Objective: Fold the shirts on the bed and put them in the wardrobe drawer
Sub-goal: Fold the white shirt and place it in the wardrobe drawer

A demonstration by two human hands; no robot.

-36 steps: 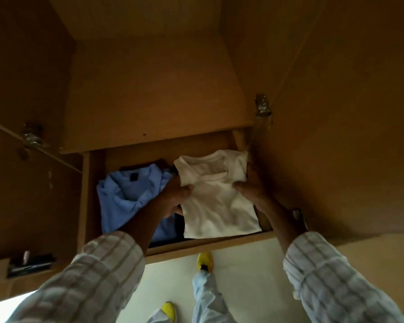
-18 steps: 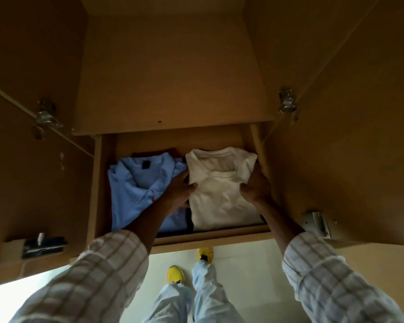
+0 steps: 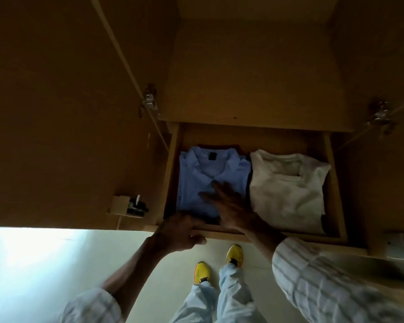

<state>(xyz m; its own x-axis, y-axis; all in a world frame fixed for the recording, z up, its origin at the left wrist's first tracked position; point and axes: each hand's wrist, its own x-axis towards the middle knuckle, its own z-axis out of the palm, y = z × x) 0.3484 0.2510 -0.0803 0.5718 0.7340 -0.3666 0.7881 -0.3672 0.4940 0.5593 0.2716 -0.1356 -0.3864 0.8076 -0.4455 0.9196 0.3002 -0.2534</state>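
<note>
- Inside the open wardrobe drawer (image 3: 331, 187) two folded shirts lie side by side: the blue shirt (image 3: 203, 183) on the left, the white shirt (image 3: 287, 190) on the right, near each other.
- Both collars point toward the drawer's back; each fold's long axis runs front to back.
- The left hand (image 3: 180, 231) curls over the drawer's front edge, gripping it.
- The right hand (image 3: 229, 206) lies flat, fingers spread, over the blue shirt's front part; contact cannot be confirmed.
- Judging by the creases, both are light, soft and limp; lifting one would likely need support under both long sides, or the fold may sag open.
</note>
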